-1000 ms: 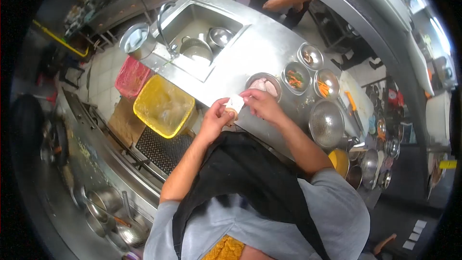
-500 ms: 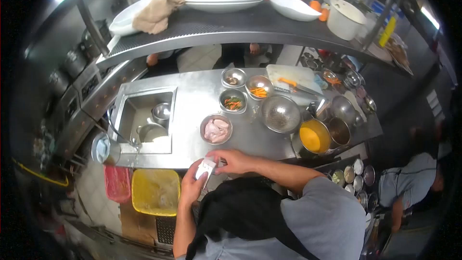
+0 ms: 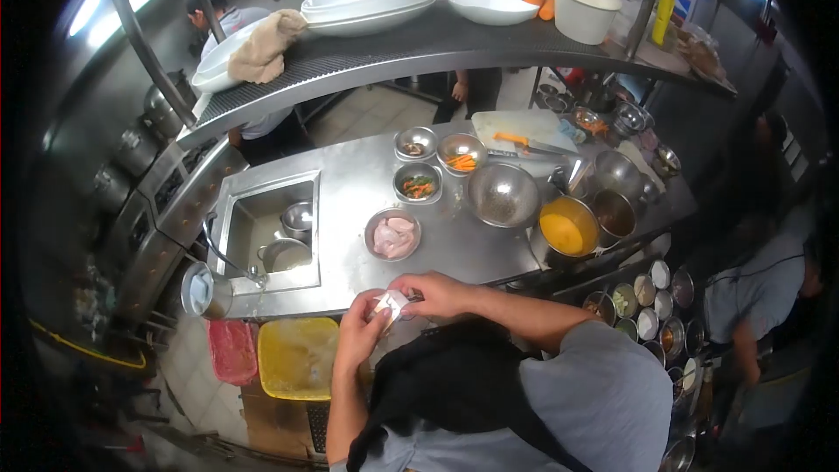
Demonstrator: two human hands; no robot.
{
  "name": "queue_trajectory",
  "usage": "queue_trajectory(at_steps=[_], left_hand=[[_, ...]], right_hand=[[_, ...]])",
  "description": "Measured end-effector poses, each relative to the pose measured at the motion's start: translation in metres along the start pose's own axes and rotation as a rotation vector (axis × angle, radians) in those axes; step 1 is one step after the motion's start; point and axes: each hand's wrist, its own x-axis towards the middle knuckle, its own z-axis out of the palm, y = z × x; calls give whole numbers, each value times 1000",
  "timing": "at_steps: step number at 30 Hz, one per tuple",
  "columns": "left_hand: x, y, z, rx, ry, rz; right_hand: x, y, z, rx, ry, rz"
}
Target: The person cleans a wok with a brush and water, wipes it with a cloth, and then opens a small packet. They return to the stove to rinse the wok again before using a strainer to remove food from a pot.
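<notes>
Just in front of the counter's near edge, my left hand (image 3: 357,329) is closed around a small white box (image 3: 391,304), its thumb lying across the front. From the other side, the bent fingers of my right hand (image 3: 433,295) grip the box's upper end; part of it is hidden behind them. Print on the box is too small to read. The nearest thing on the counter is a metal bowl of raw, pale pink meat (image 3: 392,234). Beyond that stand a bowl of mixed chopped vegetables (image 3: 418,183) and a bowl of orange strips (image 3: 461,155).
A sink (image 3: 262,275) is set into the counter at left. Yellow (image 3: 297,358) and pink tubs (image 3: 232,351) stand below. At right are an orange-yellow liquid pot (image 3: 568,225), an empty-looking bowl (image 3: 503,196) and an orange-handled knife (image 3: 524,142). A plate shelf (image 3: 376,57) spans overhead. Co-workers stand nearby.
The head view has shifted and turned slightly. Both hands remain on the white box, which is now tilted differently, with my right fingers further over its top. Co-workers beyond the shelf have moved.
</notes>
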Motion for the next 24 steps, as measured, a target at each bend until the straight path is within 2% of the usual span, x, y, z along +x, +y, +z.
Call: queue_trajectory(at_steps=[3, 5, 6, 8, 13, 15, 17, 19, 21, 23, 24], left_hand=[[1, 15, 6, -30, 74, -78], [2, 31, 7, 297, 56, 200], [4, 36, 7, 302, 54, 198], [11, 45, 5, 490, 15, 336], [24, 77, 5, 693, -37, 277], [31, 85, 7, 750, -42, 243], [41, 89, 8, 867, -39, 317], [51, 107, 13, 860, -76, 276], [68, 122, 17, 851, -111, 241], [87, 131, 17, 819, -236, 290], [97, 140, 17, 825, -232, 291]], right_hand=[[1, -5, -2, -4, 48, 7], [3, -1, -8, 35, 30, 26], [4, 0, -11, 73, 12, 49], [5, -1, -17, 88, 4, 52], [5, -13, -29, -29, 31, 25], [8, -8, -32, -182, 110, -106], [14, -1, -39, -161, 150, -153], [22, 3, -49, -140, 193, -209], [27, 4, -64, 123, 184, 40], [30, -1, -81, 122, 197, -8], [32, -2, -90, 123, 214, -52]])
